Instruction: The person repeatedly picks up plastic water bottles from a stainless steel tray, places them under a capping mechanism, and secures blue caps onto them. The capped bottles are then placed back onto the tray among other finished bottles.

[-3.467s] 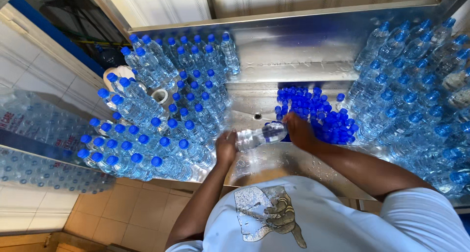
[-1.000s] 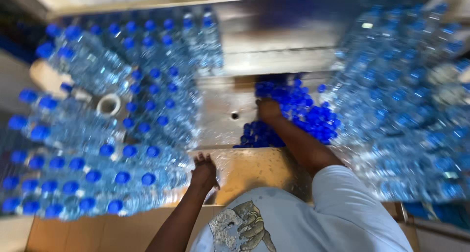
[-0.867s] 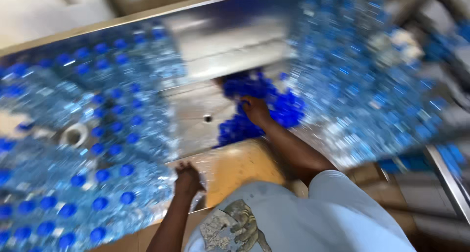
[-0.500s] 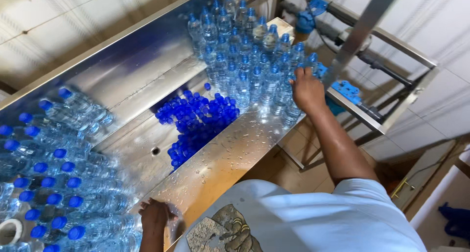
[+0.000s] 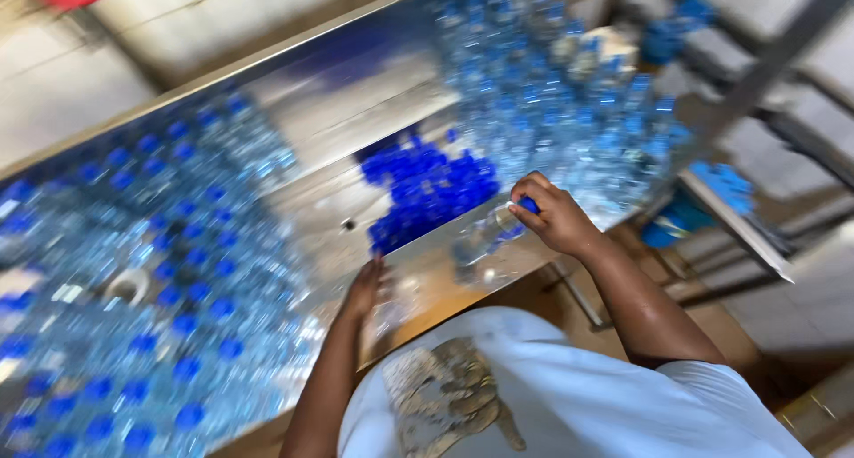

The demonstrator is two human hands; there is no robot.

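Fingers (image 5: 534, 191) of the right hand (image 5: 556, 218) are curled shut about the blue cap end of a clear plastic water bottle (image 5: 485, 237), which is held tilted, neck up to the right and base down to the left, just above the near edge of the steel table (image 5: 338, 120); the cap is pinched between thumb and forefinger, though blur hides how firm the pinch is. The left hand (image 5: 363, 287) is laid at the near edge of the table, fingers stretched forward and loosely spread, nothing being seen in its hold; whether it touches the metal cannot be told.

A heap of loose blue screw caps (image 5: 425, 184) is spread on the table just beyond the held bottle; a crowd of blue-capped clear bottles (image 5: 133, 298) is packed at the left, and another such crowd (image 5: 569, 93) stands at the far right. A white ring-shaped object (image 5: 129, 285) lies among the left bottles.

The bottle is judged thin-walled and easily dented if squeezed at the middle; if filled it would be moderately heavy; its smooth wall is likely slippery, more so if wet; the stiffer neck and cap are judged the safest place to be taken hold of.
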